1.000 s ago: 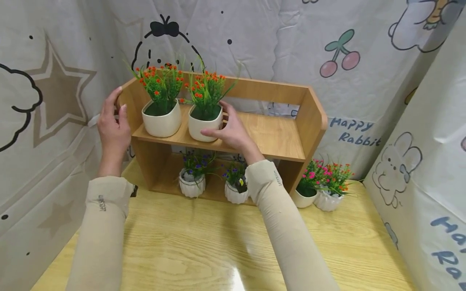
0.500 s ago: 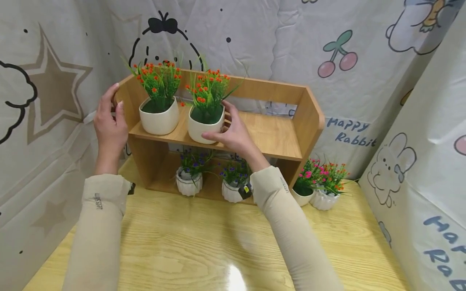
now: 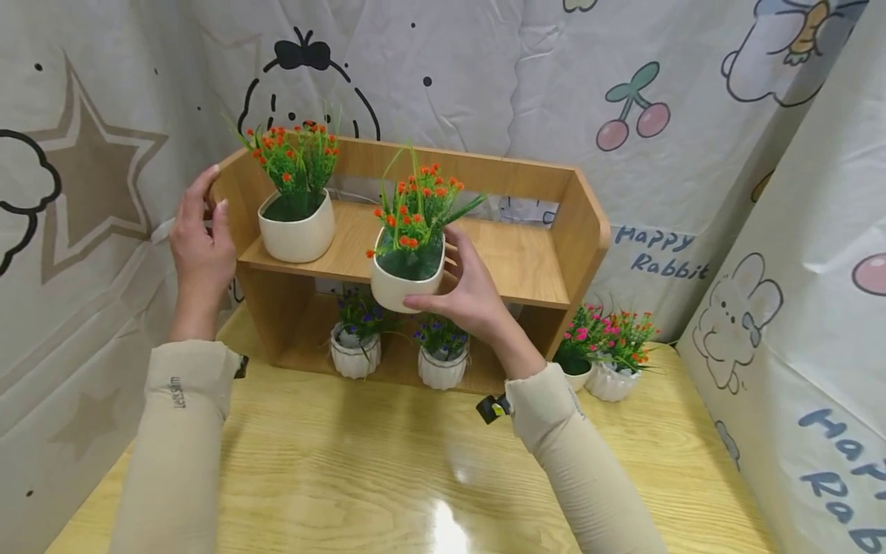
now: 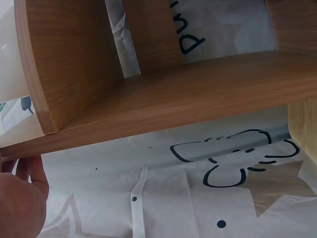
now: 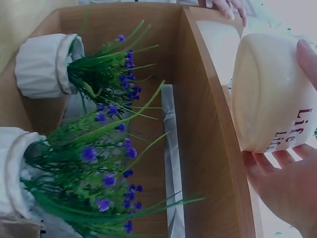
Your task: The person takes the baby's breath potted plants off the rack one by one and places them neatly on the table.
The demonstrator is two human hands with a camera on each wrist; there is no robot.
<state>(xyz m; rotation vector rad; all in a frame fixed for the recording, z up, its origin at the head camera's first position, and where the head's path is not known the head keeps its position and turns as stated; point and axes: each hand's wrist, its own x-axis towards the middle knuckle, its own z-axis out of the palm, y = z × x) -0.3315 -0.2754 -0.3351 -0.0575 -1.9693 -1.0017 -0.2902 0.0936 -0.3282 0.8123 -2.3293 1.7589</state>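
Note:
In the head view my right hand (image 3: 474,288) holds a cream pot of orange flowers (image 3: 407,288), thumb in front and fingers round its right side. The pot tilts forward at the front edge of the wooden shelf's (image 3: 512,254) upper board. Dark red lettering shows on this pot (image 5: 270,94) in the right wrist view. My left hand (image 3: 204,250) grips the edge of the shelf's left side panel; in the left wrist view its fingers (image 4: 37,173) lie against the panel. A matching pot of orange flowers (image 3: 296,237) stands on the upper board near that panel.
Two white fluted pots of purple flowers (image 3: 356,354) stand on the lower level. Right of the shelf, a pink-flowered plant (image 3: 577,338) and a white pot of orange flowers (image 3: 616,378) stand on the wooden table (image 3: 332,462). Printed cloth (image 3: 471,100) hangs around.
My right hand has drawn the held pot forward, down and to the right, off its spot on the upper board. My left hand keeps its place at the side panel.

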